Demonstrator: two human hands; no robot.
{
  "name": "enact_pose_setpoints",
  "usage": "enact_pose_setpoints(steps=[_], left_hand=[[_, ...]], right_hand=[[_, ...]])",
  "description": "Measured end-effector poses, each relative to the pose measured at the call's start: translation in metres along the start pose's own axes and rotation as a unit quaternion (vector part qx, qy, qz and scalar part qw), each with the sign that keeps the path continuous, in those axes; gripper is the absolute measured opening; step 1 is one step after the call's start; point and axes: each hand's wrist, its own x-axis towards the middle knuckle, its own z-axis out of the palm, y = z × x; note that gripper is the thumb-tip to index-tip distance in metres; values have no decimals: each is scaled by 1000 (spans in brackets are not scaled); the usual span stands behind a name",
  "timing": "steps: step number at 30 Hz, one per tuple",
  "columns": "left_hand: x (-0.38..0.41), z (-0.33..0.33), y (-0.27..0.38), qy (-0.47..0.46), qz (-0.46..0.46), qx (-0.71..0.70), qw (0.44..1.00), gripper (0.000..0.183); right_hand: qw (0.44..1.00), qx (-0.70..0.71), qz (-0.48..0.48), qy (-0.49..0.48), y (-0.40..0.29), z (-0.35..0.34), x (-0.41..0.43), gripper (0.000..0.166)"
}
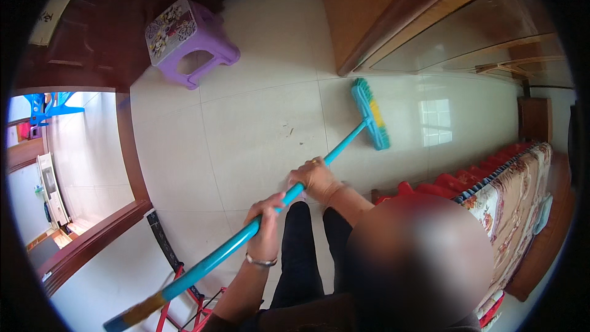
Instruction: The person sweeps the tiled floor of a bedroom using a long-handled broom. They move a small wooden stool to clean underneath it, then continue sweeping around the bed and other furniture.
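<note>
A push broom with a turquoise handle runs slantwise across the lower middle of the view. My left hand grips its upper part, a bracelet on the wrist. Farther down the shaft, my right hand is wrapped around it, with a ring on one finger. The broom head, with green and yellow bristles, is at the tiled floor to the right of centre. Small bits of debris lie on the tiles left of the head. Brown wrapping covers part of the handle's near end.
A purple plastic stool stands by the dark red door. An open doorway on the left shows another room with a blue chair. Wooden cabinetry rises upper right; a bed with patterned cover lies right. A red metal frame stands lower left.
</note>
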Motion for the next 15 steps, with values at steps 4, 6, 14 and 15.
enact_pose_setpoints(steps=[4, 6, 14, 15], left_hand=[[7, -26, -16, 52, 1, -78, 996, 22], [10, -51, -1, 78, 70, -82, 991, 27], [0, -17, 34, -11, 148, -176, 973, 24], [3, -3, 25, -8, 98, -166, 981, 23]], right_hand=[[999, 14, -13, -43, -2, 30, 22, 16], [996, 75, -37, -25, -34, 53, 45, 12], [996, 72, -37, -41, -57, -11, 22, 9], [998, 58, -13, -23, -38, -15, 13, 9]])
